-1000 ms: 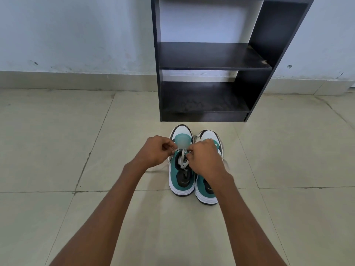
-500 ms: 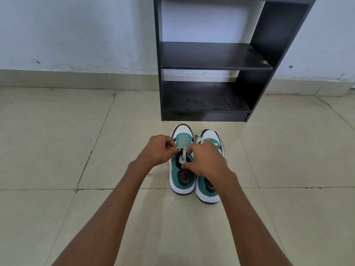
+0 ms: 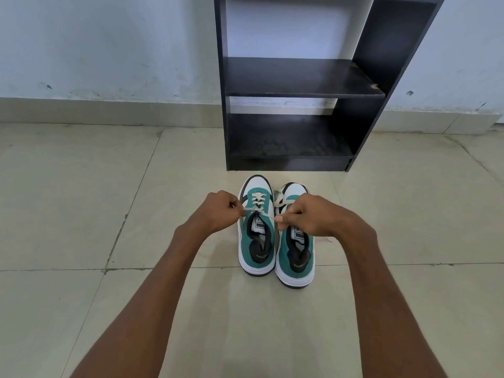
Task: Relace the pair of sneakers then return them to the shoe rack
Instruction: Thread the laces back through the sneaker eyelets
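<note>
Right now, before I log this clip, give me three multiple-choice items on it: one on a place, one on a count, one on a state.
1. Where do the sneakers stand?
A. on the middle shelf
B. on the floor in front of the shoe rack
C. on a table

2. How many shelves of the rack hold shoes?
A. none
B. one
C. two

3. What are the hands doing?
A. resting flat on the floor
B. lifting a sneaker
C. pulling a lace end to each side

Key:
1 B, the left sneaker and right sneaker sit on the floor tiles before the shoe rack.
2 A, both visible shelves are bare.
3 C, the left hand and right hand pinch the lace over the left sneaker.
</note>
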